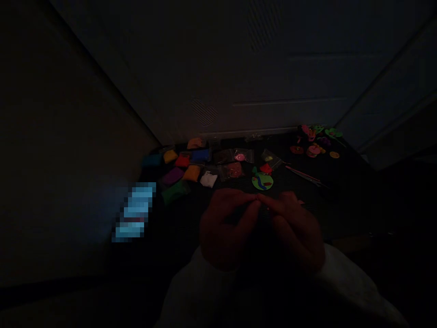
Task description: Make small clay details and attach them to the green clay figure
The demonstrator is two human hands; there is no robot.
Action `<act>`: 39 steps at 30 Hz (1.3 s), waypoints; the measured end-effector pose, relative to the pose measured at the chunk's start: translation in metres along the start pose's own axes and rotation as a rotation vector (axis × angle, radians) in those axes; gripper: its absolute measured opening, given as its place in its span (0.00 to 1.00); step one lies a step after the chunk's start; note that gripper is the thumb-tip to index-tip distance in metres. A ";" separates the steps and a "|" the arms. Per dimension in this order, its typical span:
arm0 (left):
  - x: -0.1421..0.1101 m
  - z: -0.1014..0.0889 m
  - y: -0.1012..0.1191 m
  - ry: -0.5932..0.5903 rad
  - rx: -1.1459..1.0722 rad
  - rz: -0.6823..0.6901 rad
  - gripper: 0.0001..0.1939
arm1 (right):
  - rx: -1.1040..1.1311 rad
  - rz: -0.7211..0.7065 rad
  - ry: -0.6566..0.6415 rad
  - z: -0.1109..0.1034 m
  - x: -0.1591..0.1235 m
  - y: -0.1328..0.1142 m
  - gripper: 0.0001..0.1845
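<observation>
In dim light my left hand is closed, with thumb and index finger pinched together at their tips. My right hand is curled, and its index fingertip meets the left fingertips. Whatever lies between them is too small and dark to make out. Just beyond the fingers lies a round green clay disc with a blue winding strip and a small red-brown piece on it. A red clay piece sits at its far edge. A small pale scrap lies beside my right hand.
Bags of coloured clay, including purple, green and white, cover the table's left. Scissors lie at right. Finished-looking clay pieces, among them a pink cup-like one, stand back right. A bright blurred screen glows left.
</observation>
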State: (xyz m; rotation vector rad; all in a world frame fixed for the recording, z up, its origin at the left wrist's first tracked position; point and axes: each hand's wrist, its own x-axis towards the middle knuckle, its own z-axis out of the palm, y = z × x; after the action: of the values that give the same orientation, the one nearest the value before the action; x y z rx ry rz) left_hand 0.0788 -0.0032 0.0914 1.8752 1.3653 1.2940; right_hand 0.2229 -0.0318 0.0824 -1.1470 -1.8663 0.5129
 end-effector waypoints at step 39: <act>0.028 0.047 -0.098 -0.370 0.523 0.053 0.04 | -0.079 0.473 0.284 -0.008 -0.026 0.102 0.11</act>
State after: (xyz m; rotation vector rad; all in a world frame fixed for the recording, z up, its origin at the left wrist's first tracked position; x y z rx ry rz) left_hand 0.0773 0.0674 0.0038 2.3561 1.5490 0.5866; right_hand 0.2871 -0.0053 0.0031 -1.6355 -1.3818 0.5055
